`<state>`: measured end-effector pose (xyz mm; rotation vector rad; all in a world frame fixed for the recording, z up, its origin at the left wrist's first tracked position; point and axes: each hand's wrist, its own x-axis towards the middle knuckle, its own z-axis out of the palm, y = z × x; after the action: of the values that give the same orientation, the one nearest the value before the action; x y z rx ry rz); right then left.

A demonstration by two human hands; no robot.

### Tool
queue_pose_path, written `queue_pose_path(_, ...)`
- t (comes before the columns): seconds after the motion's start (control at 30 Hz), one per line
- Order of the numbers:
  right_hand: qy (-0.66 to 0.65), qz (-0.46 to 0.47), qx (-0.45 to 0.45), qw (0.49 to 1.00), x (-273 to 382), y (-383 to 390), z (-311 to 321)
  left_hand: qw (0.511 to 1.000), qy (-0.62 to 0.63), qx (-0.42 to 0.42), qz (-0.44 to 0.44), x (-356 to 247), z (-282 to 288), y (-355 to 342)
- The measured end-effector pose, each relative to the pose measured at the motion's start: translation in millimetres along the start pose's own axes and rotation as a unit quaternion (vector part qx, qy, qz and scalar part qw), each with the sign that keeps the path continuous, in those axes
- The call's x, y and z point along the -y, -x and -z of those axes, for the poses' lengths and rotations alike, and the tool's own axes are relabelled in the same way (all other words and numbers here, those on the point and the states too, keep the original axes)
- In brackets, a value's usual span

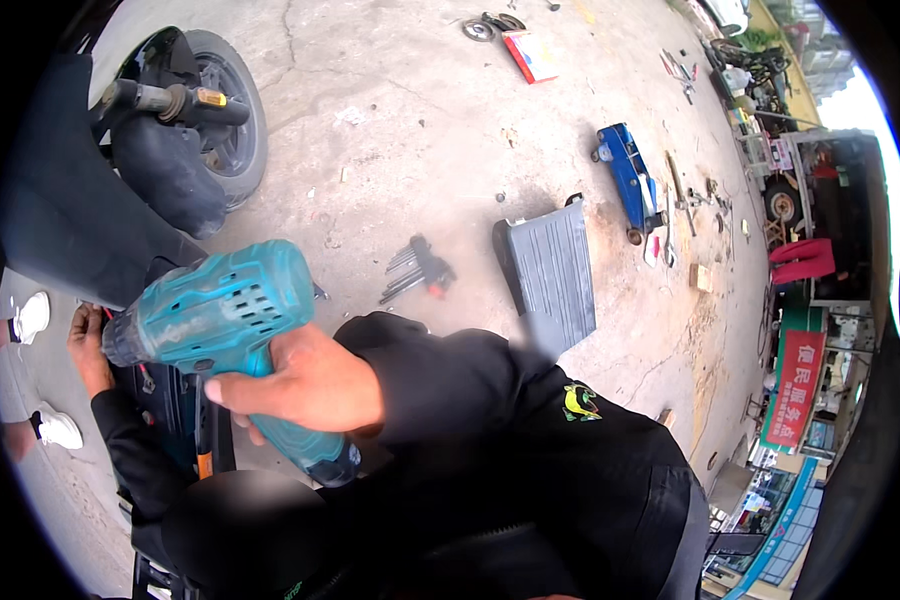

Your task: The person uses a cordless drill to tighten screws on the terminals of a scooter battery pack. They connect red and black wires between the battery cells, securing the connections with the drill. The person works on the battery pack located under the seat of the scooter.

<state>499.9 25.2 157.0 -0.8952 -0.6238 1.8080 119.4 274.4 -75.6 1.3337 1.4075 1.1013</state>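
Observation:
My right hand [305,385] is wrapped round the grip of a teal cordless drill [220,300], its thumb across the handle. The drill's dark chuck points left, toward a vehicle's dark body panel [80,210]. Beyond the chuck, my left hand [90,350] is by the vehicle, its fingers bent and closed. What they grip is partly hidden; a bit of red shows at the fingertips. Dark vehicle parts [165,410] lie below the drill, between my arms. A wheel [253,120] with a grey tyre stands at the upper left.
A set of hex keys [415,270] lies on the concrete, near a ribbed grey plastic panel [550,275]. Farther right are a blue floor jack [625,175] and scattered tools [670,230]. A red-and-white box [530,57] lies far off. Someone's white shoes [60,428] show at left.

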Motion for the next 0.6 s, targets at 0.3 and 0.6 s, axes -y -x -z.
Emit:
queue_pose_path(0.3,-0.014,0.053,0.003,0.998,-4.2,12.3,5.3,0.999,-0.026,0.017,-0.03,18.8,7.2,-13.3)
queue_pose_path(0.6,-0.008,0.056,0.019,0.998,-11.7,9.0,5.4,1.0,0.004,0.021,0.004,42.4,27.5,-33.1)
